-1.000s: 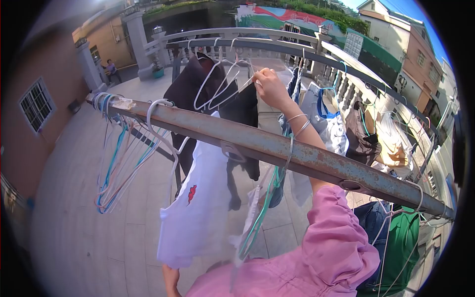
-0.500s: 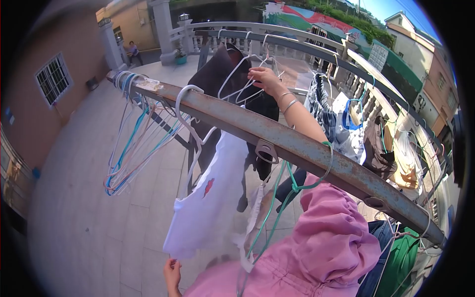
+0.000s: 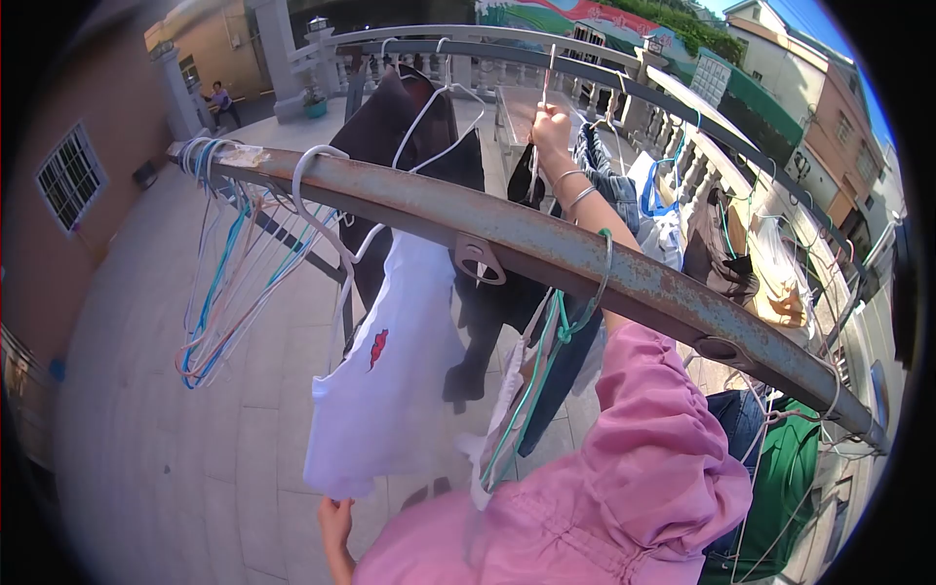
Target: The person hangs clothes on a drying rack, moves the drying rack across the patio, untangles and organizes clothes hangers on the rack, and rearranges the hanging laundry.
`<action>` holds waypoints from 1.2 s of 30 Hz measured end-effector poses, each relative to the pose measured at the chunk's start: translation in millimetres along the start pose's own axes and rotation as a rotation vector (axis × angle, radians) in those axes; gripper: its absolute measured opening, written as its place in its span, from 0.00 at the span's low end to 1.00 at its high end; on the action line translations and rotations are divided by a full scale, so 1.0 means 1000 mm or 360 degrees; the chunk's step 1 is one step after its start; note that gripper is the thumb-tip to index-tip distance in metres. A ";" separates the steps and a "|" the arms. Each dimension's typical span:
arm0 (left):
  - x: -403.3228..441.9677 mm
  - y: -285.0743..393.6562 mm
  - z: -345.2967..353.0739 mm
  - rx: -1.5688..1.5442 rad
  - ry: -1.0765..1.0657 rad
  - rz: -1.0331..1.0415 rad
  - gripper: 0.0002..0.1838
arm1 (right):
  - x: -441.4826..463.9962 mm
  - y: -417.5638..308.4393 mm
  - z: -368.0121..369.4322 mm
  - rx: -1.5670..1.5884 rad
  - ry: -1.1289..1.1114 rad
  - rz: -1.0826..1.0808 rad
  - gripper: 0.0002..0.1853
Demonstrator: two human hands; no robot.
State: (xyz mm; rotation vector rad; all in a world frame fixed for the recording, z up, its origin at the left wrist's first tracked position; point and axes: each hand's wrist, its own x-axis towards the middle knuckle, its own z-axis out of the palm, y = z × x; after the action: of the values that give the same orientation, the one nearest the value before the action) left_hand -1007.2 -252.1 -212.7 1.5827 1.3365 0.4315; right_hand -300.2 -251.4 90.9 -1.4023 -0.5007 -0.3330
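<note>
A white sleeveless top (image 3: 395, 380) with a small red motif hangs from a white hanger (image 3: 331, 234) on the rusty metal rail (image 3: 439, 210) in front of me. At its lower hem is my left hand (image 3: 335, 522), fingers closed and touching the fabric's edge. Reaching past the rail, my right hand (image 3: 552, 129) is wrapped round a hanger (image 3: 551, 73), whose narrow top sticks up above the fist. Some black fabric (image 3: 526, 180) shows just below this hand; whether it hangs from that hanger I cannot tell. A dark garment (image 3: 409, 117) hangs left of my right hand.
Several bare hangers (image 3: 219, 302) cluster at the rail's left end. Behind runs a second rail (image 3: 673, 107) with jeans (image 3: 604, 171) and other clothes. A green cord (image 3: 565, 331) is tied round the near rail. A person (image 3: 222, 102) stands far left.
My right hand has turned from a loose pinch on the hanger to an upright fist round it, farther from the dark garment. The view has swung right; my left hand stays at the hem.
</note>
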 end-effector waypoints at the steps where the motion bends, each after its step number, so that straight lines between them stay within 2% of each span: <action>1: 0.002 0.000 0.001 -0.0008 -0.0005 0.0022 0.14 | 0.002 0.012 -0.003 -0.0134 0.0021 -0.0038 0.14; 6: 0.006 0.000 0.004 0.0030 0.0002 0.0078 0.13 | -0.002 0.024 -0.012 -0.0387 0.0011 -0.0110 0.12; 9: 0.005 -0.005 0.001 0.0077 -0.0042 0.0057 0.13 | -0.003 0.028 -0.018 -0.0047 -0.0223 -0.0150 0.14; 10: 0.005 -0.008 0.000 0.0069 -0.0055 0.0049 0.13 | -0.017 0.004 -0.023 0.0009 -0.0303 0.0051 0.14; 14: -0.002 -0.017 -0.001 -0.0007 -0.0065 0.0046 0.13 | -0.047 -0.038 -0.035 -0.0063 -0.0409 0.0285 0.19; 17: -0.005 -0.021 -0.002 -0.0088 -0.0095 0.0038 0.14 | -0.047 -0.028 -0.044 -0.0229 -0.0484 0.0215 0.21; 18: -0.005 -0.022 -0.002 -0.0113 -0.0116 0.0032 0.14 | -0.051 -0.028 -0.047 -0.0158 -0.0397 0.0241 0.20; 22: -0.003 -0.022 -0.006 -0.0096 -0.0164 -0.0003 0.14 | -0.064 -0.042 -0.076 -0.0230 -0.0713 0.0341 0.22; 26: 0.013 -0.025 -0.010 -0.0054 -0.0213 -0.0024 0.13 | -0.091 -0.071 -0.093 0.0091 -0.0663 0.0450 0.23; 29: 0.033 -0.023 -0.011 -0.0037 -0.0290 -0.0026 0.15 | -0.105 -0.075 -0.118 0.0565 -0.0750 0.0534 0.20; 31: 0.043 -0.021 -0.008 -0.0006 -0.0382 -0.0043 0.16 | -0.133 -0.087 -0.136 0.0795 -0.0662 0.0501 0.17; 33: 0.053 -0.021 -0.004 0.0050 -0.0504 -0.0074 0.18 | -0.178 -0.089 -0.151 0.1055 -0.0484 0.0234 0.17; 35: 0.064 -0.026 0.001 0.0070 -0.0664 -0.0157 0.19 | -0.223 -0.071 -0.154 0.1184 0.0202 -0.0027 0.15; 36: 0.071 -0.032 0.004 0.0076 -0.0737 -0.0207 0.20 | -0.249 -0.096 -0.159 0.1103 0.0250 0.0038 0.11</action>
State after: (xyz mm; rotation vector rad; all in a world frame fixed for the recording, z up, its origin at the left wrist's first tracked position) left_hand -998.0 -193.0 -262.7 1.5071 1.0855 -0.0502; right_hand -539.4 -439.7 28.6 -0.7034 -0.4134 -0.2159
